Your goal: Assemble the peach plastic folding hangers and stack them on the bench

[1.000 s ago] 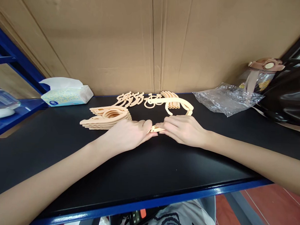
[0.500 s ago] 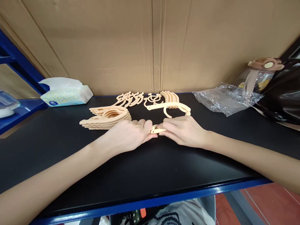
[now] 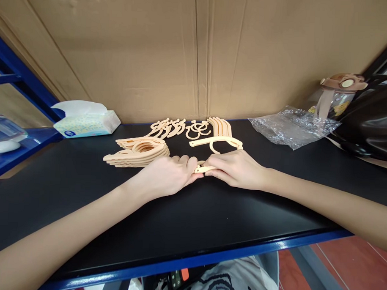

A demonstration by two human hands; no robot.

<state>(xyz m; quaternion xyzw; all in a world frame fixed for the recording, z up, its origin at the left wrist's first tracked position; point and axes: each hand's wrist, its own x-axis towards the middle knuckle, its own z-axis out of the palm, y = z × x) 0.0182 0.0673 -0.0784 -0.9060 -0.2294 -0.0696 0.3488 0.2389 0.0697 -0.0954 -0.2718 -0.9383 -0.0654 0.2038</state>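
Both my hands meet over the middle of the black table, gripping one cream plastic folding hanger [image 3: 205, 168]. My left hand [image 3: 170, 174] is closed on its left end, fingers curled over and thumb beneath. My right hand [image 3: 235, 168] pinches the piece just to the right. An arm of the hanger with a curved hook [image 3: 214, 145] sticks up behind my right hand; the joints between the parts are partly hidden by my fingers. Left of my left hand lies a stack of folded cream hangers [image 3: 136, 151].
Behind my hands lie loose hooks [image 3: 198, 128], more small cream parts [image 3: 168, 127] and a row of curved arms [image 3: 220, 127]. A tissue pack [image 3: 86, 123] stands back left. Crumpled clear plastic [image 3: 291, 127], a bottle [image 3: 337, 97] and a black bag [image 3: 372, 121] are at the right.
The raised hanger arm behind my right hand has tipped slightly lower. Both hands keep nearly the same place and grip.
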